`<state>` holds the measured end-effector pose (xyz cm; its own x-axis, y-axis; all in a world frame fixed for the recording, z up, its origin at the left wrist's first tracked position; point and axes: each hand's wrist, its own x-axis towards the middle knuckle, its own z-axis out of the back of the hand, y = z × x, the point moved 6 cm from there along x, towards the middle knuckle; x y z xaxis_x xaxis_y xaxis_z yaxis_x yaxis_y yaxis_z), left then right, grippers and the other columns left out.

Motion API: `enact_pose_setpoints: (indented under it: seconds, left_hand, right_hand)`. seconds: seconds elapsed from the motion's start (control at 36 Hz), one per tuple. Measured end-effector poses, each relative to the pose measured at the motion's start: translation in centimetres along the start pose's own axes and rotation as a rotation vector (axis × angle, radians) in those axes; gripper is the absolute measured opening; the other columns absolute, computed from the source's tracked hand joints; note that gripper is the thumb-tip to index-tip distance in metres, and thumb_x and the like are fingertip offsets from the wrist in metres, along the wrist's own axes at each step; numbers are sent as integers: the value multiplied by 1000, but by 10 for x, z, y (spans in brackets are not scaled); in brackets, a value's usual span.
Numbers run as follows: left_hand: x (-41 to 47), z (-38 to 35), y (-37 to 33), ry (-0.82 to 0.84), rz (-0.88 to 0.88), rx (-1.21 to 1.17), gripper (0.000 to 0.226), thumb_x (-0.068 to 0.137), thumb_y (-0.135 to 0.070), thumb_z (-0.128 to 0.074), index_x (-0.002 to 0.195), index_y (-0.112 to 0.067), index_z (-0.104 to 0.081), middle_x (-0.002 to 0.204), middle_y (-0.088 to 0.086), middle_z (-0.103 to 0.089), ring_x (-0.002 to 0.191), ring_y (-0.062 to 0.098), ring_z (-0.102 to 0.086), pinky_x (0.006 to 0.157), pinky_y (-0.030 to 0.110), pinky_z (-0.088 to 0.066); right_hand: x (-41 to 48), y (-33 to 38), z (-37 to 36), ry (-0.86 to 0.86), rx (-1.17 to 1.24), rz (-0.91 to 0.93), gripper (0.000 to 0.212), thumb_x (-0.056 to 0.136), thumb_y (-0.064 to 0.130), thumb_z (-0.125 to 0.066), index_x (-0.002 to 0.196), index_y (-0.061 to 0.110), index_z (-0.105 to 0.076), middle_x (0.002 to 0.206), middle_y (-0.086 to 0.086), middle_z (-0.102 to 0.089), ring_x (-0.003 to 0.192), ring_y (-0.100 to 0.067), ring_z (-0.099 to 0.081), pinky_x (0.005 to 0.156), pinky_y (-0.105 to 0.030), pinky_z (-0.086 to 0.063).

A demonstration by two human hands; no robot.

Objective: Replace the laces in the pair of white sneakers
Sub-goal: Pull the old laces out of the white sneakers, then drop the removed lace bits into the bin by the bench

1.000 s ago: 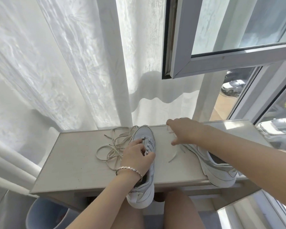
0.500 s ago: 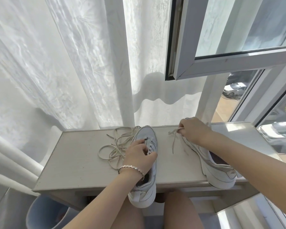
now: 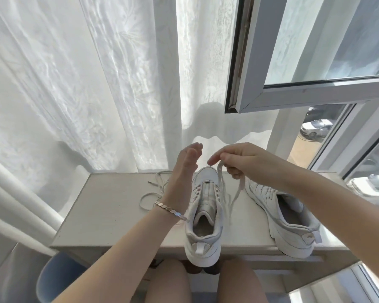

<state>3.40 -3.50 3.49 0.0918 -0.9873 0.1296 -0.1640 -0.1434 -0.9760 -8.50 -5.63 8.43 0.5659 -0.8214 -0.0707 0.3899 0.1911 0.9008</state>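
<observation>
Left of our left hand, loose laces (image 3: 155, 189) lie in slack coils on the surface (image 3: 109, 215). They look limp and light, and we expect them to tangle if grabbed in a bunch.

Our left hand (image 3: 184, 171) is raised with its fingers straight and holds nothing. Below and between both hands stands a sneaker (image 3: 204, 217) whose eyelets look empty, its heel past the near edge.

Our right hand (image 3: 243, 160) pinches a flat lace (image 3: 238, 191), and both strands dangle beneath it beside that shoe. The lace is floppy, so we judge its stiff tip the best place to hold for threading.

Under our right forearm lies the second sneaker (image 3: 289, 217). It looks light and firm-soled, and is probably best steadied by its sides.
</observation>
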Motion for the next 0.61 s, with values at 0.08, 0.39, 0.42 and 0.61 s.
enact_pose_setpoints:
  seconds: [0.08, 0.39, 0.42, 0.61]
  left_hand:
    - [-5, -6, -8, 204, 42, -28, 86, 53, -79, -65, 108, -14, -51, 88, -8, -66, 89, 7, -64, 83, 26, -50]
    - [-52, 78, -21, 74, 261, 28, 34, 80, -36, -46, 87, -7, -62, 49, -8, -30, 44, 7, -28, 47, 19, -41]
    - [-57, 96, -23, 24, 264, 65, 35, 82, -38, -45, 83, -7, -61, 50, -7, -28, 44, 8, -26, 46, 19, -39]
    - [-96, 236, -29, -425, 306, 316, 36, 98, -15, -41, 67, -8, -59, 48, -3, -41, 41, 7, -37, 41, 14, -36]
  right_hand:
    - [6, 13, -18, 9, 174, 61, 31, 97, 6, -41, 90, 18, -69, 63, 1, -51, 58, -7, -44, 62, -19, -41]
    - [34, 50, -73, -111, 373, 255, 15, 84, 8, -66, 86, 22, -71, 75, 3, -71, 74, -6, -65, 78, -18, -53]
    - [36, 52, -82, -106, 317, 258, 14, 82, 10, -68, 85, 23, -71, 75, 4, -71, 73, -4, -63, 76, -16, -51]
    - [55, 42, -173, 88, -136, 170, 11, 88, 21, -61, 96, 28, -63, 87, 13, -64, 80, -4, -61, 66, -10, -47]
